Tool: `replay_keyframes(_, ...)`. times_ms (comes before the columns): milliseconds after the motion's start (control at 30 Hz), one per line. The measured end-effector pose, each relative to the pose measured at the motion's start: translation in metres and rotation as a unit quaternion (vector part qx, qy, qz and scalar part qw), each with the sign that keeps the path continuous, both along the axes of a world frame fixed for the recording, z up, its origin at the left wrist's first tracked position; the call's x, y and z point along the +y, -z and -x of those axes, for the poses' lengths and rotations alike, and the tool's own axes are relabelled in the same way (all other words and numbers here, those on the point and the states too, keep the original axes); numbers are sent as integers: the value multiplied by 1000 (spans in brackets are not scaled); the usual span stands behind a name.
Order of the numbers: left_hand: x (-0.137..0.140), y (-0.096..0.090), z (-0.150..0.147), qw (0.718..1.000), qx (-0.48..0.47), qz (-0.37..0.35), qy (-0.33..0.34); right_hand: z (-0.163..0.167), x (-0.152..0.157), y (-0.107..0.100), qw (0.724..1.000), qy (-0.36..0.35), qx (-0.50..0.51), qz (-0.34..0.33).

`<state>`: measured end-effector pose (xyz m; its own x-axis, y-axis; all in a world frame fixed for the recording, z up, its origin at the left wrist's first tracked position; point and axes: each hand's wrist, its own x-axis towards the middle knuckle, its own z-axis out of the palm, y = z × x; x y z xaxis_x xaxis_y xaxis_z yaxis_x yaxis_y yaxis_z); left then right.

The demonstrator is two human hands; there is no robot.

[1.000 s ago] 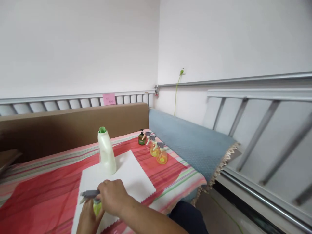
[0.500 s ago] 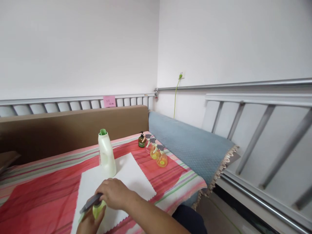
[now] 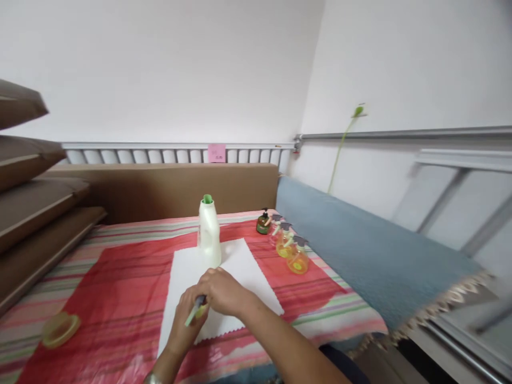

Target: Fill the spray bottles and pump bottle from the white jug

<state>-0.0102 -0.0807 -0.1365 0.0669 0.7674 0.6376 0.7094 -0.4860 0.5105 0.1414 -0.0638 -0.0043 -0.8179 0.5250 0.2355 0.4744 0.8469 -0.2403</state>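
Pale walls [image 3: 192,69] meet in a corner beyond the hands, and beneath the grip a striped red cloth [image 3: 124,282] covers the surface, with a scallop-edged white sheet [image 3: 248,266] on it.

At the centre of the grip is a small yellow-green spray bottle [image 3: 201,311], mostly hidden by the fingers; whether its base touches the sheet cannot be told. The left hand [image 3: 184,316] is wrapped around its body, and the right hand [image 3: 224,290] is closed over its grey spray head [image 3: 196,308], whose pale trigger end pokes out between them, toward the wearer. The head is at the bottle's neck, so that much looks done; whether it is fully screwed on, and how much the bottle holds, stays hidden, so seating the head may be what is left.

Just beyond the grip, a pale green jug [image 3: 210,240] stands upright on the sheet, a green spout showing in its mouth and no cap on it.

Farther off, to the right of the grip, stand a dark pump bottle [image 3: 263,224], a pink spray bottle [image 3: 274,234], a yellow spray bottle [image 3: 284,247] and an orange spray bottle [image 3: 298,263], all with their tops on, apparently needing nothing. Well to the left lies a yellowish ring [image 3: 60,340], apart from everything else.
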Motion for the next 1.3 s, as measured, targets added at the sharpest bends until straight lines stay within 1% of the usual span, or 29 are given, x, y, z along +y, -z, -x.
replay_keyframes(67,-2,-4,-2,1000,0,22,2,-1,-2,-2,1000,-14,14,19)
replay_keyframes(133,-3,-5,-3,999,-12,31,-16,-1,-4,-3,999,-3,35,37)
replay_keyframes(167,-4,-5,-3,999,-18,35,-23,0,-5,-3,997,22,52,47)
replay_keyframes(233,-6,-4,-4,998,-24,49,-25,0,-5,0,988,100,90,70)
replay_keyframes(300,-7,-4,-5,997,-24,65,-21,1,-6,4,972,182,114,96)
replay_keyframes(333,-7,-4,-5,997,-26,70,-20,2,-6,7,965,211,114,109)
replay_keyframes(433,-7,-5,-5,996,-33,75,-20,5,-9,13,956,245,81,138)
replay_keyframes(533,-7,-7,-5,996,-27,85,-16,9,-11,10,955,259,48,135)
replay_keyframes(633,-9,-10,-6,996,-20,85,-18,11,-11,-2,962,248,23,108)
replay_keyframes(733,-10,-9,-7,997,-21,69,-26,11,-11,-14,977,194,11,84)
replay_keyframes(800,-10,-7,-7,997,-25,61,-32,9,-10,-19,985,154,14,74)
replay_keyframes(900,-7,-3,-6,997,-30,62,-37,8,-10,-21,990,118,38,70)
replay_keyframes(1000,-6,-3,-4,996,-32,73,-37,3,-9,-26,985,118,97,80)
replay_keyframes(1100,-7,-5,-3,995,-40,85,-30,-11,-1,-37,967,140,188,103)
replay_keyframes(1167,-8,-6,-1,994,-46,92,-27,-28,8,-42,941,175,265,119)
replay_keyframes(1233,-8,-6,0,994,-51,96,-27,-51,19,-38,897,233,349,139)
replay_keyframes(1300,-8,-4,2,993,-57,98,-27,-74,28,-20,839,302,421,167)
